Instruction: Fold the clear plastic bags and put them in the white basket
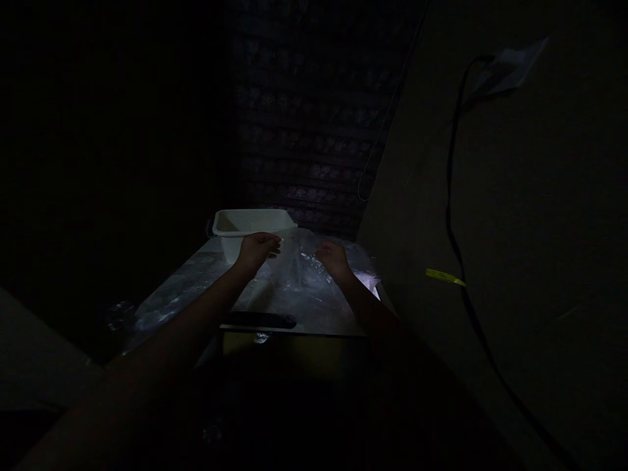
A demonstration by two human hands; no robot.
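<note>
In dim light, my left hand is closed with its fingertips pinching a thin clear plastic bag, which hangs to the right of the fingers. My right hand is curled closed on the far side of that plastic. Whatever its fingers hold, if anything, is too dark to make out. Just behind my left hand stands a white rectangular tub, its inside mostly hidden from this angle. More crumpled clear plastic lies on the table under and between my hands.
A dark long object lies along the near edge of the white table. Clear plastic sheeting hangs over the left side. On the right wall, a black cable with a yellow tag runs down from a socket.
</note>
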